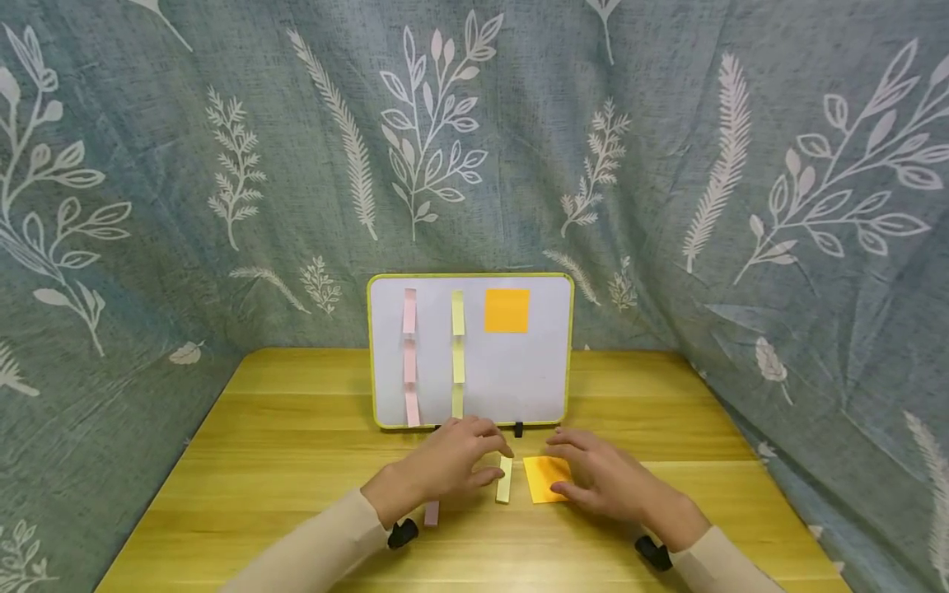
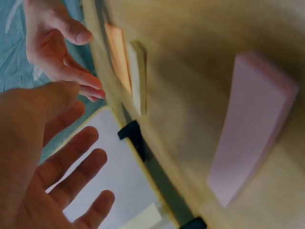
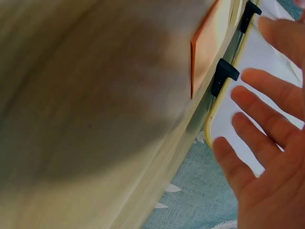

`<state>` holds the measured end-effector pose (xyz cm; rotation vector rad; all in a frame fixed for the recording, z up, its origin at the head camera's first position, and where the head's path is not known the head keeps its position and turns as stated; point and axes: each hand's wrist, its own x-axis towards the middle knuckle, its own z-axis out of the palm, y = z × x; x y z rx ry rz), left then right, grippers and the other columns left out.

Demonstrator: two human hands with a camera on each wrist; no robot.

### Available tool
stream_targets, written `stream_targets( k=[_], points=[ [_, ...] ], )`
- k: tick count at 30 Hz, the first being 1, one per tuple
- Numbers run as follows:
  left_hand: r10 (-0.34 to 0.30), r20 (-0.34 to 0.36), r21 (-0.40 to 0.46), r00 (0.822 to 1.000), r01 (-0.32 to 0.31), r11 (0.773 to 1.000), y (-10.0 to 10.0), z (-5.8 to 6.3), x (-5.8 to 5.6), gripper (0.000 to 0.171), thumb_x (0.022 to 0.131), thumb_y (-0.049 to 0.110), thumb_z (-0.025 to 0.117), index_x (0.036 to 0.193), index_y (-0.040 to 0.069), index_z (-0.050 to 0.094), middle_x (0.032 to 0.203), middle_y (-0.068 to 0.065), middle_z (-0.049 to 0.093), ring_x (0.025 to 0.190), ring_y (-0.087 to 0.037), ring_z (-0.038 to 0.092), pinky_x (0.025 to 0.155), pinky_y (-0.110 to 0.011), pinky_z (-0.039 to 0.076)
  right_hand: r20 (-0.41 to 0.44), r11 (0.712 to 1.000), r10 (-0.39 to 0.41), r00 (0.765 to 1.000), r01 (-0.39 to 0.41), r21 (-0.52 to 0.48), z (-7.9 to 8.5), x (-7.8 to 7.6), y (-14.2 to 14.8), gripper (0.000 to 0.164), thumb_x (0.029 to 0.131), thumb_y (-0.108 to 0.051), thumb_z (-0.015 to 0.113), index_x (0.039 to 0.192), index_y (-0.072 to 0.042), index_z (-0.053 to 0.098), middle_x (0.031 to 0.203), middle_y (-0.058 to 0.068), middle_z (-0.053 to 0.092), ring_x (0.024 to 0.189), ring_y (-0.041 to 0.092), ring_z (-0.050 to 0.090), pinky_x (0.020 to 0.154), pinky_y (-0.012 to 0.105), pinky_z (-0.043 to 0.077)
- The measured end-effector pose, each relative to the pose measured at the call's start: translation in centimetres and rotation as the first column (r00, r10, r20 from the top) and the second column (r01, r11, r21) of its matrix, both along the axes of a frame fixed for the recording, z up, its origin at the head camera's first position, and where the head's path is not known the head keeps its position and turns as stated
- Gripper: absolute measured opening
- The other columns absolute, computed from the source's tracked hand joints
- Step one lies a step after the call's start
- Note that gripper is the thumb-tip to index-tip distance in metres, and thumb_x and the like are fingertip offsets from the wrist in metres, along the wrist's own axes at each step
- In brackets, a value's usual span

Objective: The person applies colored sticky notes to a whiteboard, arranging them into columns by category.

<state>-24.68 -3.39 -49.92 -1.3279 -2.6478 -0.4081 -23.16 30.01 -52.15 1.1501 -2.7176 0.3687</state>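
My left hand (image 1: 455, 463) hovers over the table with fingers loosely bent and nothing in it; the left wrist view shows its fingers (image 2: 78, 183) spread. Just right of its fingertips lies a narrow pad of pale yellow sticky notes (image 1: 504, 480). A narrow pink pad (image 1: 432, 514) (image 2: 252, 129) sits under the left wrist, partly hidden. My right hand (image 1: 611, 482) (image 3: 274, 129) hangs over a square orange sticky-note pad (image 1: 543, 479) (image 3: 206, 52), covering its right part, fingers apart and holding nothing.
Behind the hands a whiteboard (image 1: 511, 379) with a yellow frame stands on small black feet (image 1: 518, 429). Several pink strips (image 1: 410, 360) and yellow strips (image 1: 458, 361) run down it in columns, with one orange square note (image 1: 507, 310) at upper right. Patterned cloth (image 1: 519, 181) surrounds the wooden table (image 1: 296, 428).
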Motion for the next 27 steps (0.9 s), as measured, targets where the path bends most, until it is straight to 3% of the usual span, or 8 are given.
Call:
stream_targets(
  k=[4, 10, 27],
  points=[
    [-0.025, 0.06, -0.048, 0.998, 0.028, 0.998, 0.7, -0.9, 0.5, 0.03, 0.114, 0.038, 0.079, 0.142, 0.027, 0.082, 0.151, 0.004, 0.074, 0.143, -0.02, 0.07, 0.118, -0.049, 0.06, 0.063, 0.999, 0.02, 0.998, -0.023, 0.044, -0.2, 0.3, -0.1, 0.048, 0.108, -0.045, 0.086, 0.143, -0.012, 0.081, 0.155, 0.008, 0.074, 0.143, 0.032, 0.073, 0.117, 0.056, 0.064],
    [-0.038, 0.084, -0.115, 0.996, 0.047, 0.992, 1.9, -1.5, 0.9, 0.035, 0.114, 0.042, 0.078, 0.147, 0.032, 0.079, 0.157, 0.006, 0.071, 0.151, -0.018, 0.066, 0.127, -0.048, 0.056, 0.125, 0.998, 0.006, 0.992, -0.015, 0.066, -0.3, 0.6, -0.2, 0.048, 0.107, -0.049, 0.086, 0.14, -0.014, 0.083, 0.156, 0.007, 0.073, 0.144, 0.032, 0.072, 0.116, 0.055, 0.065],
    [-0.056, 0.101, -0.213, 0.993, 0.077, 0.974, 3.5, -2.2, 1.1, 0.038, 0.115, 0.051, 0.074, 0.151, 0.039, 0.075, 0.163, 0.01, 0.069, 0.154, -0.016, 0.063, 0.127, -0.048, 0.056, 0.135, 0.996, -0.008, 0.991, -0.004, 0.086, -0.7, 0.1, -0.2, 0.042, 0.108, -0.043, 0.087, 0.138, -0.014, 0.083, 0.152, 0.006, 0.075, 0.138, 0.03, 0.074, 0.113, 0.052, 0.066]
  ],
)
